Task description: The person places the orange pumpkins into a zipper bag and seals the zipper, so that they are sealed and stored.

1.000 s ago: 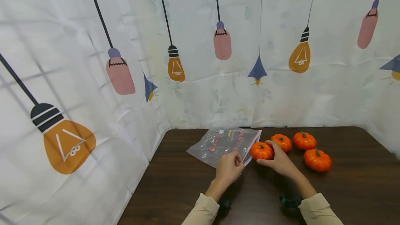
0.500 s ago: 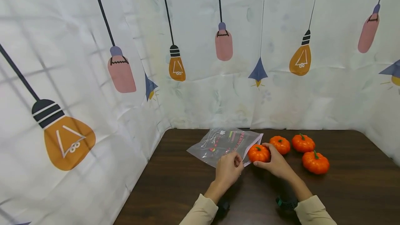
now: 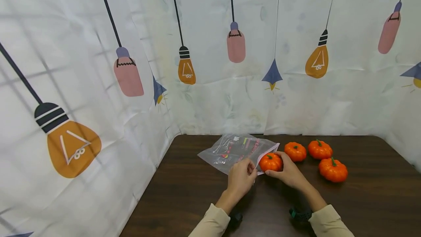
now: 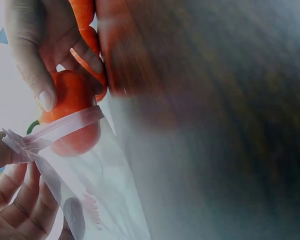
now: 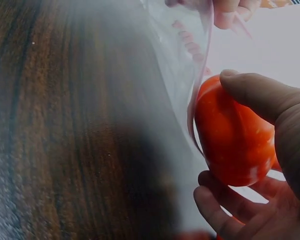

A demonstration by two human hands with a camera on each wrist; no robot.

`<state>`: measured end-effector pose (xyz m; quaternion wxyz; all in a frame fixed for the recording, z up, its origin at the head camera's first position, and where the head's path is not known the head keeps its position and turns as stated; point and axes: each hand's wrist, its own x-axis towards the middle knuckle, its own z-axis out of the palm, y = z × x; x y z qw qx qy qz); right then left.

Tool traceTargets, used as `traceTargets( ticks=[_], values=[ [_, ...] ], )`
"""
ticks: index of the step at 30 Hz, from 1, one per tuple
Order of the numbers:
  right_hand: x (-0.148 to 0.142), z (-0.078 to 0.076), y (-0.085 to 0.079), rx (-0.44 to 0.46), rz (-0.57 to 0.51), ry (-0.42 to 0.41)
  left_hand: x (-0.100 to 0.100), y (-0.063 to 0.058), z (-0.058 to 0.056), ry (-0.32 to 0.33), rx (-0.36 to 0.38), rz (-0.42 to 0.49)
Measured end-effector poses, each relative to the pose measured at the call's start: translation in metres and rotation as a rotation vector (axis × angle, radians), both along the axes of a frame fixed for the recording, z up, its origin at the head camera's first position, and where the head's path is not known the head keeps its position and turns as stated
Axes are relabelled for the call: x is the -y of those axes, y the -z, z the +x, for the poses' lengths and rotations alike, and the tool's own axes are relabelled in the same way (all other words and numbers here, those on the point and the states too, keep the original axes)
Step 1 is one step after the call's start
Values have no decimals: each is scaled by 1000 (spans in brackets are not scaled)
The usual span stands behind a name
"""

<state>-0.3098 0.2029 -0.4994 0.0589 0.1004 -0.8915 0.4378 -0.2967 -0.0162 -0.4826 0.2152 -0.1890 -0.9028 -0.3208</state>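
Evidently, the orange pumpkin [image 3: 270, 162] sits partway in the mouth of a clear plastic bag [image 3: 238, 150], whose pale rim crosses it (the left wrist view shows its lower part through the plastic). Three more pumpkins [image 3: 320, 149] rest on the dark table [image 3: 371, 196], to the right of the bag. The right hand [image 3: 291, 173] grasps the pumpkin between thumb and fingers, its forearm slanting in from the lower right; the left hand [image 3: 241, 178], fingers bent, pinches the bag's rim.
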Motion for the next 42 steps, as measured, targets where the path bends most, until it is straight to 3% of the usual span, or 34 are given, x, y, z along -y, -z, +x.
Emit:
traceTargets(
  ticks=[21, 33, 42],
  values=[
    [2, -1, 10, 69, 72, 42, -2, -4, 6, 24, 23, -3],
    [2, -2, 12, 45, 83, 30, 0, -9, 11, -19, 144, 35],
    [4, 0, 8, 53, 49, 19, 6, -13, 13, -45, 215, -94]
  ],
)
